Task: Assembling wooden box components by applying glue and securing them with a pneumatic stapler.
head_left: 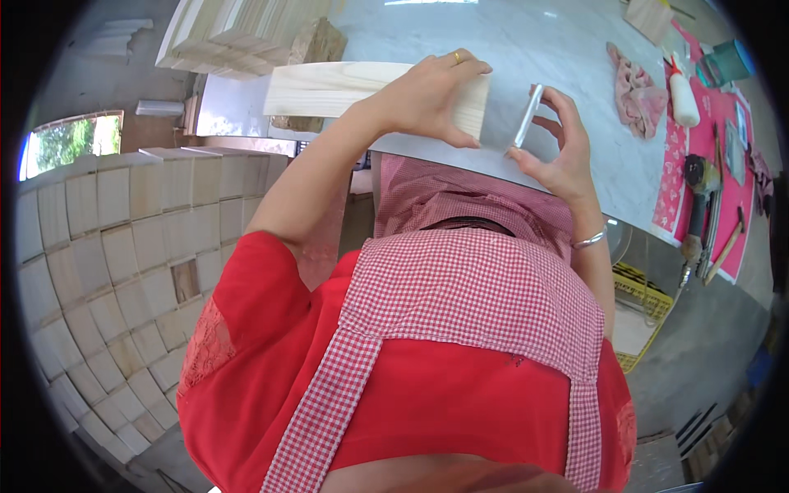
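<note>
A pale wooden board (345, 89) lies along the near side of the light marbled table, one end propped over a rough wooden block. My left hand (427, 94) spans its right end, thumb on the near edge and fingers on the far edge. Just to the right, above the table's front edge, my right hand (563, 144) pinches a short silvery-white strip (528, 117) between thumb and fingers. The strip stands apart from the board, and its exact kind cannot be made out.
Stacked boards (238, 33) stand at the table's far left beside the rough block (319, 43). A pink cloth (637, 90), white squeeze bottle (682, 97), brush (699, 174) and hammer (727, 242) lie right. Stacked wood pieces (115, 263) rise at left; a yellow basket (641, 316) sits below right.
</note>
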Motion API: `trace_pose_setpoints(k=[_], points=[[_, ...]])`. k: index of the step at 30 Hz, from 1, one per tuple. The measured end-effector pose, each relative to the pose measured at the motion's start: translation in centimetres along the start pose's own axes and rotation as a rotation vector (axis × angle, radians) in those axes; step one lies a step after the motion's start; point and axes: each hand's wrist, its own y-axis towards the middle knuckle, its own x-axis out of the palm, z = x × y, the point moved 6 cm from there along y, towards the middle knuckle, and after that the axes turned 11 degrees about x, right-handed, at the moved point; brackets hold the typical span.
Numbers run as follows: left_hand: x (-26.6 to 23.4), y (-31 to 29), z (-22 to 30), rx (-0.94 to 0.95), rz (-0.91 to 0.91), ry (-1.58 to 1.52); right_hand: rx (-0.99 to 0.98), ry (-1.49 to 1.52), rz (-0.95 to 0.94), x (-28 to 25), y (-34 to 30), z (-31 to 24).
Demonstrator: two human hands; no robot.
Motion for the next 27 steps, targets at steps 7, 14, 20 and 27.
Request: trace_pose_setpoints(k=[7, 14, 20, 27], points=[[-1.5, 1.6, 2.8, 0.022, 0.043, -0.007, -0.1, 0.055, -0.11, 1.8, 2.0, 0.4], [-1.3, 2.5, 2.7, 0.021, 0.038, -0.005, -0.086, 0.108, -0.168, 1.9, 2.2, 0.3], [-1.1, 2.8, 2.5, 0.02, 0.027, -0.008, -0.078, 0.12, -0.178, 1.7, 2.1, 0.3], [-0.9, 2.9, 2.3, 0.005, 0.016, -0.004, -0.045, 0.132, -0.213, 1.8, 2.0, 0.8]])
